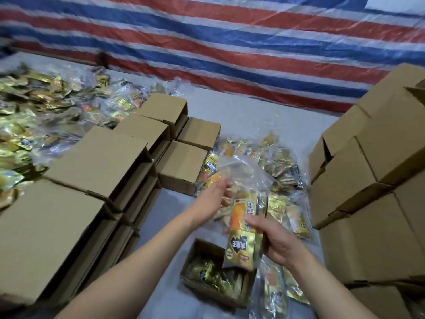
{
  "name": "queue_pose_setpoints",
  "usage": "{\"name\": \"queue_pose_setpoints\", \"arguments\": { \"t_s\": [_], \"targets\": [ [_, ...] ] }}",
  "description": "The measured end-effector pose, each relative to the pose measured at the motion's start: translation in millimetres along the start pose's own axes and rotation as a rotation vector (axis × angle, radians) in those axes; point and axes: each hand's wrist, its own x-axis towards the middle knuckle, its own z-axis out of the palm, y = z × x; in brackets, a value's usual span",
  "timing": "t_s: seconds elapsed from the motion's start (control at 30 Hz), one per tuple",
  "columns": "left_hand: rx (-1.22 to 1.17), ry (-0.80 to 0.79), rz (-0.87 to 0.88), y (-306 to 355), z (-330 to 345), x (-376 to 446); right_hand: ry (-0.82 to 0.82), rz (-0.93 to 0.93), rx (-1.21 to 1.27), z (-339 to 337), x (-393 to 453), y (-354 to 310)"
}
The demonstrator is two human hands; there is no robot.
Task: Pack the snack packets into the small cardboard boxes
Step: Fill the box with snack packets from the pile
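Observation:
My right hand [274,240] grips a stack of gold and orange snack packets [243,236], held upright just above an open small cardboard box [207,249]. That box holds several gold packets inside. My left hand [212,196] reaches forward into a clear plastic bag [243,171] of loose packets; its fingers are hidden by the plastic. More gold packets [282,164] lie spread under and around the bag on the grey surface.
Rows of closed small boxes [103,157] run along the left. Tall stacks of boxes [372,180] stand at the right. A large heap of packets in plastic [34,116] fills the far left. A red, white and blue striped tarp [230,42] hangs behind.

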Motion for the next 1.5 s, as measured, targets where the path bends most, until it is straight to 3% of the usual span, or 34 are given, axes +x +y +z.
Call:
{"name": "queue_pose_setpoints", "arguments": {
  "t_s": [0.07,0.13,0.27,0.37,0.47,0.57,0.63,0.7,0.87,1.1,1.23,1.4,1.5],
  "targets": [
    [0.015,-0.045,-0.085,-25.8,-17.2,-11.5,0.097,-0.028,-0.174,3.2,-0.7,3.8],
    [0.184,-0.085,-0.16,-62.0,-25.9,-24.4,0.14,-0.039,-0.523,13.8,-3.0,6.9],
    [0.257,-0.213,-0.352,-120.7,-30.7,-50.4,-0.012,-0.033,-1.19,32.9,-0.8,32.8],
    [0.188,-0.243,-0.212,-132.9,-31.9,-59.2,-0.111,0.045,-1.385,38.4,7.5,58.1],
    [0.083,-0.221,-0.141,-128.0,-26.2,-60.3,-0.135,0.162,-1.392,36.5,23.2,73.8],
    [-0.157,-0.172,-0.251,-129.7,-20.6,-55.4,-0.15,0.214,-1.308,38.0,37.0,84.8],
    [-0.179,-0.192,-0.289,-130.8,-23.6,-52.3,-0.142,0.223,-1.286,36.3,44.0,93.1],
    [-0.148,-0.185,-0.312,-133.4,-23.7,-49.8,-0.12,0.244,-1.317,34.6,49.3,104.2],
    [0.083,-0.087,-0.263,-143.2,-12.5,-50.6,-0.151,0.412,-1.665,32.8,61.5,125.7],
    [0.086,-0.017,-0.191,-142.3,-5.8,-58.2,-0.024,0.276,-1.144,15.0,30.2,115.4],
    [0.085,0.014,-0.181,-140.0,-2.9,-61.1,-0.002,0.231,-1.246,10.1,22.0,113.4],
    [0.136,0.015,-0.153,-142.6,0.0,-65.2,-0.021,0.481,-1.206,36.1,36.6,120.5],
    [0.121,-0.004,-0.15,-144.3,1.2,-66.2,-0.074,0.525,-1.22,39.7,37.8,109.8]
  ]
}}
